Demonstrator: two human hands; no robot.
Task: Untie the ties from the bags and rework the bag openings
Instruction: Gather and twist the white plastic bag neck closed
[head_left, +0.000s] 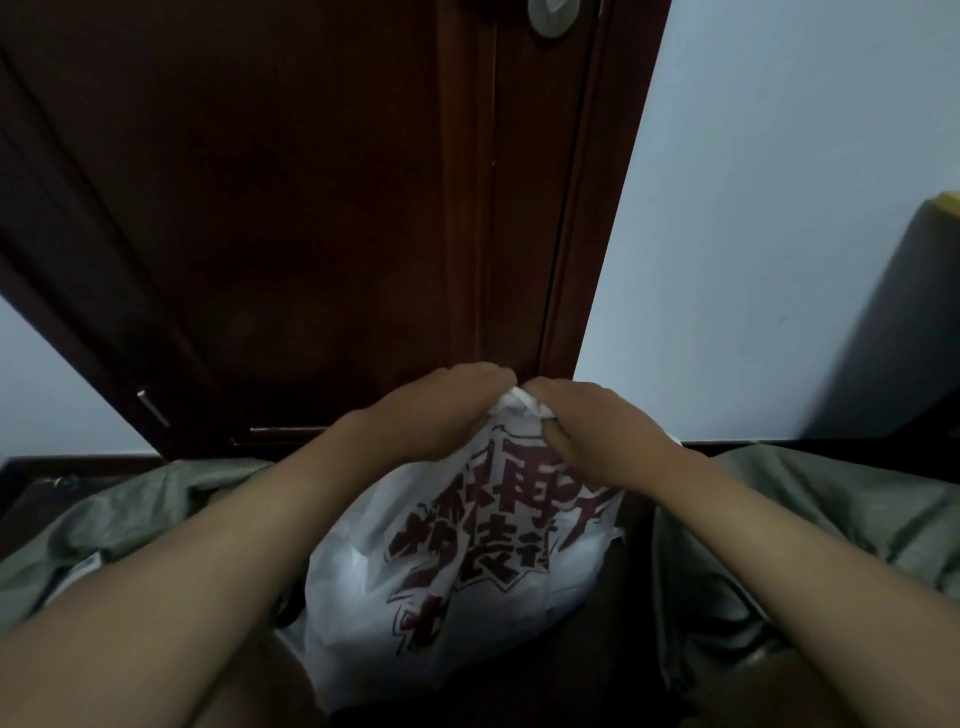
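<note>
One white printed bag (467, 561) stands between the forearms, its gathered neck (519, 408) pinched from both sides by left hand (441, 410) and right hand (587, 421), likely to work the knot loose. Fingertips and tie are hidden; door (311, 208) beyond.

The fingertips of the left hand (441, 410) and right hand (582, 415) curl out of sight behind the bunched top of the white bag (467, 561), hiding any tie there. The bag's bottom is lost in shadow, and the door handle (553, 18) is cut by the top edge.
</note>
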